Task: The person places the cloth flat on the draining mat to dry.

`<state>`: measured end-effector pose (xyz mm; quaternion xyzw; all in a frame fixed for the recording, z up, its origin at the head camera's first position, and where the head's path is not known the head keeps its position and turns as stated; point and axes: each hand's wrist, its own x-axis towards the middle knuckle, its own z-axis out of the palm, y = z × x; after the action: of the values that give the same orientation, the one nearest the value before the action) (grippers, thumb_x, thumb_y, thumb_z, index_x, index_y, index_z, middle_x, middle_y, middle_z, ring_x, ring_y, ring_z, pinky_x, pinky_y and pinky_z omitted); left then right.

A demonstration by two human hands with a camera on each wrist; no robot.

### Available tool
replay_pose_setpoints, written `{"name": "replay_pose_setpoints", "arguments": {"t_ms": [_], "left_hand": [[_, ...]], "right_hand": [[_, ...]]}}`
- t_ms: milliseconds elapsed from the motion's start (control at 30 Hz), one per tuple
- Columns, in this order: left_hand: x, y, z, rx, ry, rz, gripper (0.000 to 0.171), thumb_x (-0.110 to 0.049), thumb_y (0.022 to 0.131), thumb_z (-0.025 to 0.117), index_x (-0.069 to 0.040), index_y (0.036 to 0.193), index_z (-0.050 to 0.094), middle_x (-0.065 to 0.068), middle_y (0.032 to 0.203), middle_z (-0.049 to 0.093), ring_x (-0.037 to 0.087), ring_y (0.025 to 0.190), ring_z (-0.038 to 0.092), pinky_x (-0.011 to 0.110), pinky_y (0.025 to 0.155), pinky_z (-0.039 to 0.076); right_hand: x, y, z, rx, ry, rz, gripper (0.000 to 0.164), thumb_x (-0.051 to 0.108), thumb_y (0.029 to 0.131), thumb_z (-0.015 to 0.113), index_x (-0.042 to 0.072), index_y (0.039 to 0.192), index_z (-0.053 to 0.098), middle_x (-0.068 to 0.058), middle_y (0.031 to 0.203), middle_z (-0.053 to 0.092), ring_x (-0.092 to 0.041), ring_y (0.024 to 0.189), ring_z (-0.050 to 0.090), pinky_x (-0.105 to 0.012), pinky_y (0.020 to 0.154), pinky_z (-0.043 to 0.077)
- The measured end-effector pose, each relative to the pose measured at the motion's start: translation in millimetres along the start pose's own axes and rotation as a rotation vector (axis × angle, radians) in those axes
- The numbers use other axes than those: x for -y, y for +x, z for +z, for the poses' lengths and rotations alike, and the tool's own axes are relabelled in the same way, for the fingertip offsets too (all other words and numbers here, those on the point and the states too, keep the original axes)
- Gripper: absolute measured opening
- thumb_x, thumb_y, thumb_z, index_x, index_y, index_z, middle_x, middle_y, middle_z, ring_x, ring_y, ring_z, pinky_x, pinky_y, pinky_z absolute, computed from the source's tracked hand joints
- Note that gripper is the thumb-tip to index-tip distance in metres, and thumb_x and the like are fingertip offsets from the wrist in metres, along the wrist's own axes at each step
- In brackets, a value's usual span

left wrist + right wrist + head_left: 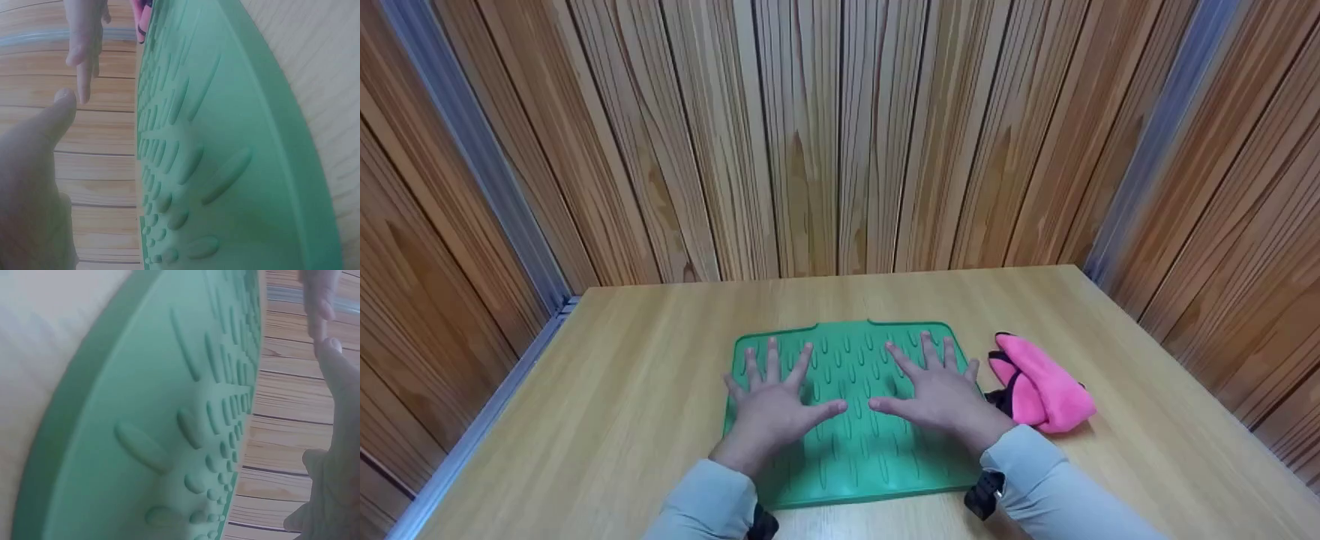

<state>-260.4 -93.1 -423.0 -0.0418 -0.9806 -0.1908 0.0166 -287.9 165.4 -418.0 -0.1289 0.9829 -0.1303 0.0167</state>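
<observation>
Both hands hover palm down over a green rubbery mat (851,450) with raised oval ridges and a raised rim. My left hand (772,409) spreads its fingers above the mat's left half. Above the right half, my right hand (945,394) has its fingers splayed, its thumb pointing toward the other thumb. Both wrist views show a gap between mat and hands: the left hand (34,169) in one, the right hand (340,433) in the other. Neither hand holds anything.
A folded pink cloth item (1046,386) with black edging lies just right of the mat; its kind is unclear. The light wooden table (607,390) has wood-panel walls (817,150) behind it and at both sides.
</observation>
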Motion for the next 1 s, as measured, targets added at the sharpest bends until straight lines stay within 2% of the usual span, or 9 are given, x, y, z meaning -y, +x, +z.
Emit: {"name": "replay_pose_setpoints", "arguments": {"t_ms": [133,233,400,533,767,900,1000], "left_hand": [[6.7,0.4,0.2,0.006,-0.022,-0.024,0.112,-0.096,0.073,0.041,-0.033,0.163,0.017,0.021,0.168,-0.002,0.055,0.148,-0.010,0.081,0.106,-0.005],[16.2,-0.8,-0.5,0.009,-0.080,-0.049,0.112,-0.094,0.075,0.043,-0.032,0.163,0.015,0.021,0.168,-0.005,0.054,0.149,-0.008,0.079,0.109,-0.004],[34.7,-4.4,-2.7,0.013,-0.234,-0.106,0.111,-0.089,0.077,0.050,-0.028,0.163,0.015,0.024,0.167,-0.002,0.053,0.150,-0.002,0.076,0.111,-0.001],[50.1,-7.5,-4.7,0.018,-0.330,-0.164,0.111,-0.086,0.079,0.053,-0.026,0.164,0.014,0.026,0.166,0.002,0.054,0.150,0.003,0.076,0.112,0.005],[69.5,-15.2,-2.0,0.072,-0.472,-0.239,0.108,-0.081,0.083,0.054,-0.022,0.164,0.012,0.028,0.165,0.003,0.057,0.148,0.004,0.081,0.104,0.018],[78.5,-15.4,1.8,0.074,-0.519,-0.241,0.099,-0.069,0.090,0.059,-0.020,0.164,0.014,0.027,0.166,0.003,0.056,0.148,0.003,0.081,0.104,0.019],[85.4,-12.9,5.0,0.056,-0.492,-0.205,0.090,-0.059,0.095,0.058,-0.015,0.163,0.018,0.028,0.165,0.006,0.054,0.149,0.000,0.078,0.110,0.012]], "right_hand": [[-5.5,-0.5,-1.1,-0.043,0.035,-0.009,0.102,0.089,0.078,0.046,0.037,0.162,0.020,-0.017,0.169,0.006,-0.053,0.150,-0.003,-0.082,0.106,-0.002],[-17.3,-1.7,-2.2,-0.102,0.064,-0.010,0.102,0.087,0.080,0.049,0.034,0.162,0.020,-0.017,0.169,0.008,-0.053,0.150,-0.001,-0.080,0.108,-0.003],[-47.4,-5.3,-8.5,-0.166,0.106,0.027,0.104,0.085,0.082,0.051,0.031,0.163,0.016,-0.019,0.168,0.007,-0.052,0.150,-0.003,-0.075,0.111,-0.006],[-73.4,-11.6,-17.0,-0.209,0.125,0.050,0.104,0.083,0.084,0.051,0.027,0.164,0.014,-0.024,0.167,0.007,-0.056,0.148,0.000,-0.076,0.111,-0.005],[-114.2,-27.5,-21.6,-0.226,0.148,0.116,0.108,0.083,0.084,0.049,0.023,0.164,0.010,-0.029,0.165,0.008,-0.059,0.147,0.001,-0.080,0.108,-0.002],[-132.5,-32.8,-19.4,-0.233,0.141,0.172,0.108,0.081,0.085,0.052,0.020,0.164,0.010,-0.032,0.163,0.008,-0.060,0.145,0.000,-0.080,0.107,-0.003],[-144.3,-36.3,-16.1,-0.234,0.122,0.200,0.108,0.080,0.086,0.052,0.017,0.163,0.013,-0.033,0.162,0.010,-0.062,0.144,0.003,-0.081,0.107,-0.002]]}}
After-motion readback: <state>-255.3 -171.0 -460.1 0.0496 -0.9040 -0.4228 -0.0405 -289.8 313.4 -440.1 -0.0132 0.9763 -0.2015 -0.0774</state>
